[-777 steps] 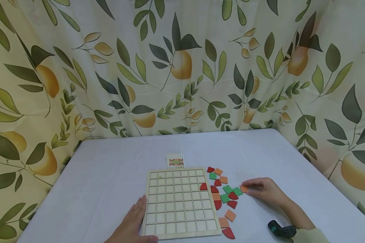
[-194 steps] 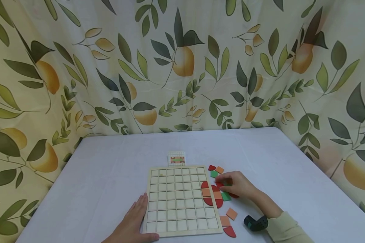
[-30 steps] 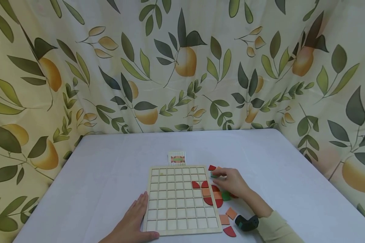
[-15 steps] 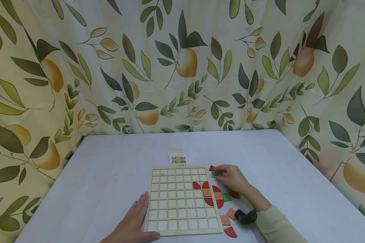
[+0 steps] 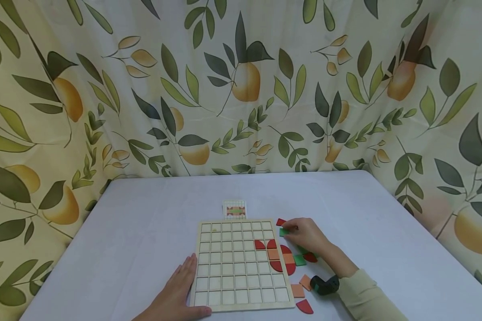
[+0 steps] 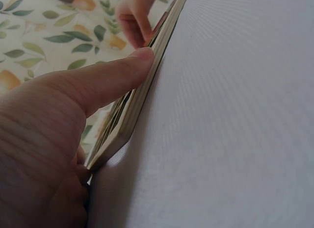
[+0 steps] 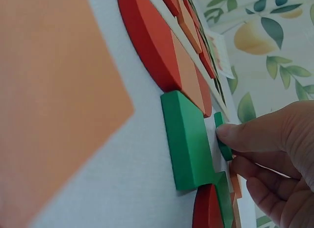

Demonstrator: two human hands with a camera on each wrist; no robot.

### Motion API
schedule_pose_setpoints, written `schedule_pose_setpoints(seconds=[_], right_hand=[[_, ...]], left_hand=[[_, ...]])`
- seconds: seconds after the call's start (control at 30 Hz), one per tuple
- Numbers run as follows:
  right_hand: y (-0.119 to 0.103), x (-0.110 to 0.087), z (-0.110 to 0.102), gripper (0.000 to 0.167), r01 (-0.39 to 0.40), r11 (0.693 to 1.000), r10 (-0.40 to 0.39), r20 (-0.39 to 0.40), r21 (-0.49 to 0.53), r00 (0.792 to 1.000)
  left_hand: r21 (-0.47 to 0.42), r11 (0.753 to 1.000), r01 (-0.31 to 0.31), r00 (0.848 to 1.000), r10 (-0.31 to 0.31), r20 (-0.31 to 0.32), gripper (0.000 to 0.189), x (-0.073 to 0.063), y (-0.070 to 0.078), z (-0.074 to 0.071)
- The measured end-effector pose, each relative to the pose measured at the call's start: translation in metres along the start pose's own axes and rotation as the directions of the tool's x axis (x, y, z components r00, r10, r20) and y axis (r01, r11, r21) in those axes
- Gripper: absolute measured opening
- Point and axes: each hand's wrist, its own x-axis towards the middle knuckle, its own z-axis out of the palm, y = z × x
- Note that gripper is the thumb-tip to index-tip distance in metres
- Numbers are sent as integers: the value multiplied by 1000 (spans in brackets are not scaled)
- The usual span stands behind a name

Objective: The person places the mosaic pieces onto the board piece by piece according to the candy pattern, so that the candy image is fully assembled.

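Note:
A light wooden grid board (image 5: 245, 308) lies on the white table. My left hand (image 5: 176, 290) rests against its near left corner, fingers straight along the left side and thumb (image 6: 122, 73) on the front rim. Beyond the board's right edge, my right hand (image 5: 311, 236) pinches a green square tile (image 7: 224, 145) between thumb and fingers, low over the table. On the board, a red quarter-round tile (image 5: 259, 244) sits beside a right-hand column of a red tile (image 5: 271, 244), an orange square (image 5: 273, 254) and another red tile (image 5: 276, 266).
Loose red, orange (image 5: 297, 291) and green tiles (image 5: 300, 260) lie right of the board, some hidden by the right hand. A pattern card (image 5: 234, 209) lies behind the board. A black device (image 5: 324, 285) is at the right wrist. A leaf-print curtain (image 5: 241, 89) hangs behind.
Over the last second my right hand shifts slightly at the green tile. Since the older frames, orange and red tiles have come onto the board's right side. The left hand stays put.

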Motion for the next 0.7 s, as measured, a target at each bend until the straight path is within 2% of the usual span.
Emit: schedule_pose_setpoints(seconds=[0.3, 0.7], right_hand=[[2, -6, -2, 24, 24, 1000, -24, 17, -4, 1000], [10, -9, -4, 27, 92, 995, -92, 13, 26, 996]], left_hand=[[15, 999, 32, 999, -32, 15, 121, 0, 2, -1], [34, 999, 24, 1000, -24, 10, 120, 1, 2, -1]])
